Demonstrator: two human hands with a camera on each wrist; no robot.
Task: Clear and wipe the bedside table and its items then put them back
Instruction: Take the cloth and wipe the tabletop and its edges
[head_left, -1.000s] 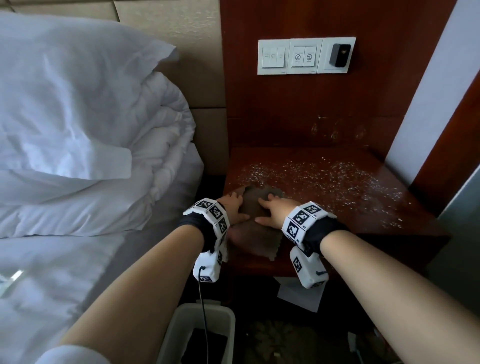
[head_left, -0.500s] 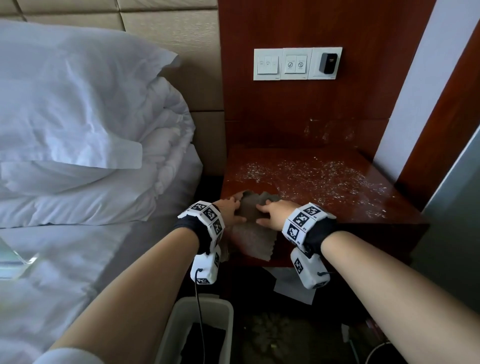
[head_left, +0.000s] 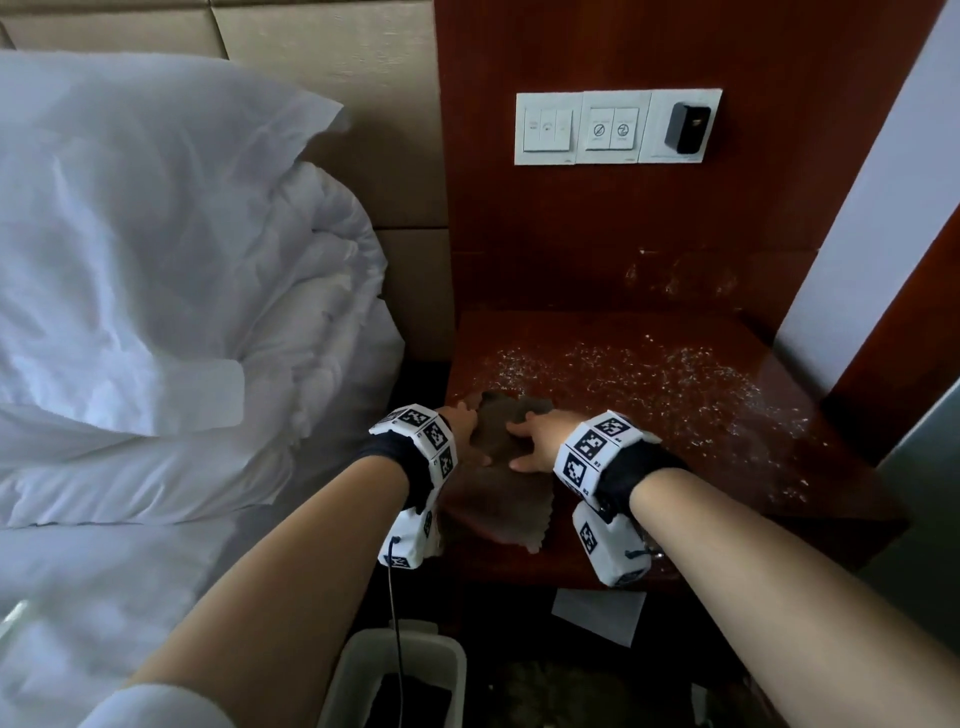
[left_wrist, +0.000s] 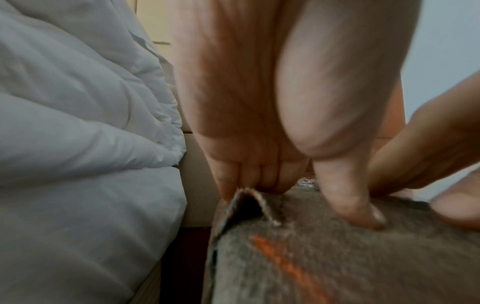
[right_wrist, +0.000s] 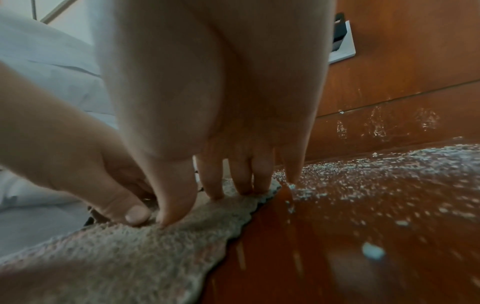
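Pressing flat, both hands (head_left: 498, 434) pin the cloth (head_left: 496, 499); left wrist view reveals its orange stripe (left_wrist: 285, 265).

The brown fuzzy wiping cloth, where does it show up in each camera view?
Head: brown fuzzy wiping cloth low centre, between both wrists, on the table's near-left corner.
Left wrist: fills lower right, under the left hand.
Right wrist: lower left, under the right hand.
Shared landmark: reddish-brown wooden bedside table.

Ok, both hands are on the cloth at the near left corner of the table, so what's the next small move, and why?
Probably push the cloth forward and rightward: the left hand and right hand press it flat at the bedside table's near left corner, while white crumbs lie scattered just beyond its far edge.
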